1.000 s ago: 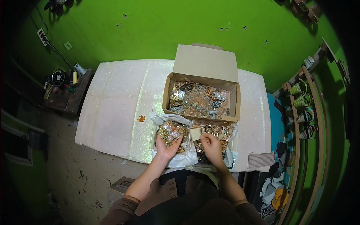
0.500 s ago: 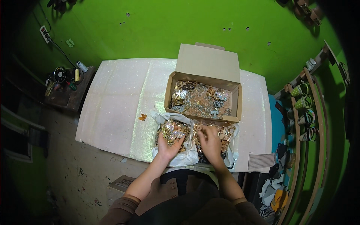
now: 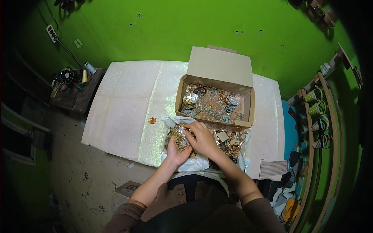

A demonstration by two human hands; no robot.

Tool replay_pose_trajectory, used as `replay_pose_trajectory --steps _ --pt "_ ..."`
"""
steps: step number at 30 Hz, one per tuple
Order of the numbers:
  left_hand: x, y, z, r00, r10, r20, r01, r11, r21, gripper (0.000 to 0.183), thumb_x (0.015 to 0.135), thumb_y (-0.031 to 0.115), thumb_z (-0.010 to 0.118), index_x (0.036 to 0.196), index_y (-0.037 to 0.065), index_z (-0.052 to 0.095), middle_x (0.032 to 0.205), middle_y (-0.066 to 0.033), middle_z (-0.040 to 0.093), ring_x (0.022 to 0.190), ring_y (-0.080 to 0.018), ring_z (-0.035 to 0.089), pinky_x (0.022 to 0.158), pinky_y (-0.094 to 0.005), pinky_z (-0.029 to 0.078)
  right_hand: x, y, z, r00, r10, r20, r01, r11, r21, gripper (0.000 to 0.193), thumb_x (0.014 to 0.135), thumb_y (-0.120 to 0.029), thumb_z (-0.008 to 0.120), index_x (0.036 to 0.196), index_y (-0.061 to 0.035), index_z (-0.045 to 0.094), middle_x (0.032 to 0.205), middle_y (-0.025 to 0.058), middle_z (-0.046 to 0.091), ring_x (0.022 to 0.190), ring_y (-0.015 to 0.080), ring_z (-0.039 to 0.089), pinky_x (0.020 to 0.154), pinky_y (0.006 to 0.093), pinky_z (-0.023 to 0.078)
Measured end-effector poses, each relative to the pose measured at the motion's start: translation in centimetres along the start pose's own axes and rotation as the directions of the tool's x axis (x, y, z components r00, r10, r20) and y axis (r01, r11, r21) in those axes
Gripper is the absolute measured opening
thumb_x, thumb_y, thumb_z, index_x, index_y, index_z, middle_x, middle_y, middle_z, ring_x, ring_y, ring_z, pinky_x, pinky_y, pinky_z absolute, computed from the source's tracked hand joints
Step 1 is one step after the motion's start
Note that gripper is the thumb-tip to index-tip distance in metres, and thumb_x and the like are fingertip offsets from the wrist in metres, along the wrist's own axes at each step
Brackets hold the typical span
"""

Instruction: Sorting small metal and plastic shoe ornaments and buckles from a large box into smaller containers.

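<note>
Small shiny gold and silver metal pieces (image 3: 179,140) are heaped in my cupped left hand (image 3: 178,154), over the left white-lined container (image 3: 194,165). My right hand (image 3: 204,140) reaches across from the right. Its fingers curl down onto the heap, thumb towards the left hand; whatever sits between its fingertips is hidden. To the right stands a second lined container (image 3: 246,149) full of mixed gold, pale and dark fittings, partly behind my right forearm. Behind both, an open cardboard box (image 3: 251,110) holds many loose small metal fittings and a few buckle-like pieces.
A small orange-brown scrap (image 3: 152,120) lies on the glittery white table cover (image 3: 120,105). A ribbed pale card (image 3: 273,168) is at the front right corner. Left stands a side table (image 3: 70,100) with thread spools; at right, a wooden rack (image 3: 330,163) holds sandals.
My right hand has moved left from the right container to the heap in my left hand. The right container's contents are now more exposed. The whole view has shifted slightly.
</note>
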State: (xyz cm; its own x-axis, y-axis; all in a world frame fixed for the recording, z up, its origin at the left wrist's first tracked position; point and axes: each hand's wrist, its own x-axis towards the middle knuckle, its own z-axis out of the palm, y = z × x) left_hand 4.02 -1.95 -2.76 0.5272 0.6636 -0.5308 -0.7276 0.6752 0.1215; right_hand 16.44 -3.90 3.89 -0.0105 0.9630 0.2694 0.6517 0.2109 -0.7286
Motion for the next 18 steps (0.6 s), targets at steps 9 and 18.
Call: replay_pose_trajectory --steps 9,18 --pt "-0.5 0.7 -0.7 0.999 -0.050 0.020 0.049 0.999 0.008 0.038 0.089 0.036 0.037 0.108 0.006 0.049 0.109 -0.0108 0.053 0.103 -0.0231 0.050 0.090 -0.0373 0.042 5.7 1.2 1.1 0.881 -0.096 0.463 0.077 0.995 0.061 0.017 0.074 -0.017 0.058 0.085 -0.0053 0.064 0.082 0.0133 0.059 0.087 0.0292 0.053 0.082 0.0369 0.040" --pt "-0.6 0.8 -0.3 0.996 -0.071 0.055 0.071 0.997 0.016 0.032 0.090 0.034 0.035 0.110 0.013 0.048 0.110 -0.0068 0.051 0.104 -0.0196 0.049 0.092 -0.0358 0.039 4.2 -0.9 0.0 0.870 -0.218 0.442 0.258 0.966 -0.031 0.014 0.071 -0.015 0.059 0.082 -0.0072 0.062 0.088 0.0088 0.056 0.088 0.0269 0.049 0.077 0.0366 0.041"
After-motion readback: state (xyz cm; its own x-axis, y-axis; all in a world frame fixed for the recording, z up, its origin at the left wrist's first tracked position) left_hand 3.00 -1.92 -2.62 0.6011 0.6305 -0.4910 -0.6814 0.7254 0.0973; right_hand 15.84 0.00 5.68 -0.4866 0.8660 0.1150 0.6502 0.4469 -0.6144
